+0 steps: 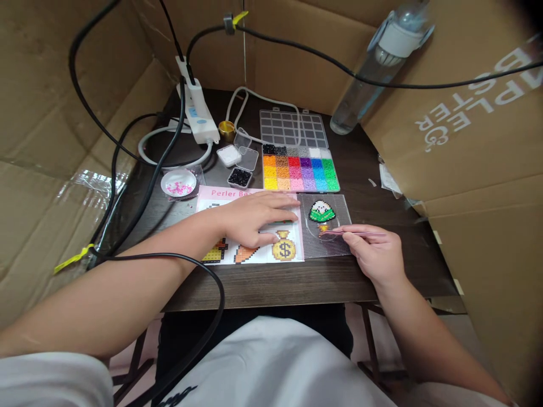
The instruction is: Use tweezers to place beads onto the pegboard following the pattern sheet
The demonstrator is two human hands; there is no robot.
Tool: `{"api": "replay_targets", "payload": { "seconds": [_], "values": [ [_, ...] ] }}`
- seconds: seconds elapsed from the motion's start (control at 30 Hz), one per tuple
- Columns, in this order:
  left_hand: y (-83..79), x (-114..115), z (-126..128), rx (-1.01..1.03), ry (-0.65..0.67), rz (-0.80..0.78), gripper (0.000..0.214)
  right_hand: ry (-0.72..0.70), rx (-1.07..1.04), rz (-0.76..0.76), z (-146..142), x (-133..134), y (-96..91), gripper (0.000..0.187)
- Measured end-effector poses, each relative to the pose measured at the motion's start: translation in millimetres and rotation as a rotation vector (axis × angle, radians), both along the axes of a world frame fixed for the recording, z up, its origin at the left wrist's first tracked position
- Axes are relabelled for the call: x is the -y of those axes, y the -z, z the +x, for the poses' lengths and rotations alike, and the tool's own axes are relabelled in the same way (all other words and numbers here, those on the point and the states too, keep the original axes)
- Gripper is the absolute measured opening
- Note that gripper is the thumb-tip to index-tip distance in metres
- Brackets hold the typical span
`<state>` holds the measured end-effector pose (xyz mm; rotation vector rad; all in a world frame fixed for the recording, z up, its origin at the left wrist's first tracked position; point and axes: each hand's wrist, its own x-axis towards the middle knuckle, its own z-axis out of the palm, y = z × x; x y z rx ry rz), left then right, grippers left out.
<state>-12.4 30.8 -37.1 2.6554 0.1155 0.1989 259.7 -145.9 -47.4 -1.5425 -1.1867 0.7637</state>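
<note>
My right hand point(375, 251) pinches pink tweezers point(365, 233), their tips at a small patch of orange and yellow beads point(323, 229) on the clear pegboard point(339, 249). Just above that patch, a finished-looking rice-ball figure point(322, 211) in white, green and black beads lies on the board. My left hand point(258, 215) rests flat with fingers spread on the Perler bead pattern sheet point(263, 257), its fingertips near the board's left edge. Printed on the sheet below those fingers is a yellow money bag point(284, 247); the hand covers other pictures.
Behind the board stands an open sorting box point(301, 169) of coloured beads. Small boxes of white beads point(229, 156) and black beads point(240, 178), a dish of pink beads point(179, 183) and a gold cup point(227, 130) sit left. A power strip point(197, 113), cables and a water bottle point(373, 73) stand behind.
</note>
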Motion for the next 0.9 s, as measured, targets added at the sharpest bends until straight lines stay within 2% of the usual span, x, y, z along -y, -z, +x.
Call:
{"api": "replay_targets", "payload": {
  "seconds": [0.5, 0.9],
  "values": [
    [-0.1, 0, 1, -0.022, 0.003, 0.033, 0.061, -0.033, 0.040, 0.038, -7, -3, -11.1, 0.009],
    [-0.4, 0, 0, -0.008, 0.002, 0.024, 0.060, -0.032, -0.034, 0.000, 1, 1, 0.8, 0.012]
  ]
}}
